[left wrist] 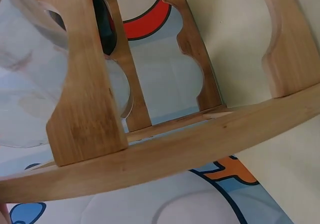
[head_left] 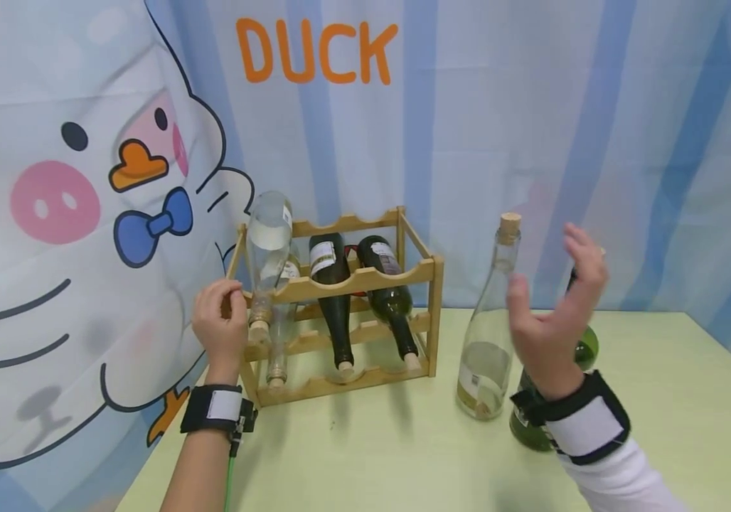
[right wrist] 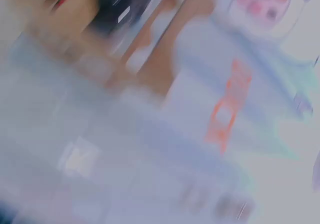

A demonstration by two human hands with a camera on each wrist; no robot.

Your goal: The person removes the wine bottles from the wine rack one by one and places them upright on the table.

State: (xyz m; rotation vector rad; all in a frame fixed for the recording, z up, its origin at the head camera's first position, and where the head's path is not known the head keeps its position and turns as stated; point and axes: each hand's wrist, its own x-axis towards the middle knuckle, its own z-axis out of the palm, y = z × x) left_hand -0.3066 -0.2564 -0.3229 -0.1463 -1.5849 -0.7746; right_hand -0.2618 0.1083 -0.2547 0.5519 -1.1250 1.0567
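Observation:
My left hand (head_left: 221, 320) is at the upper left front corner of a wooden wine rack (head_left: 355, 286), its fingers curled at the corner. A clear bottle (head_left: 269, 231) lies on the upper tier beside that hand, its corked neck tilted down toward me. Below it, another clear bottle (head_left: 278, 348) and two dark wine bottles (head_left: 337, 313) (head_left: 397, 306) lie with corks facing front. My right hand (head_left: 554, 327) is raised with fingers spread, holding nothing. Just left of it stands a corked clear bottle (head_left: 483, 355); a green bottle (head_left: 532, 427) is partly hidden behind the hand.
The rack stands on a pale yellow-green table (head_left: 404, 455), near a curtain (head_left: 468, 107) printed with a cartoon duck. Wooden crossbars (left wrist: 87, 109) with scalloped edges fill the left wrist view. Motion blurs the right wrist view.

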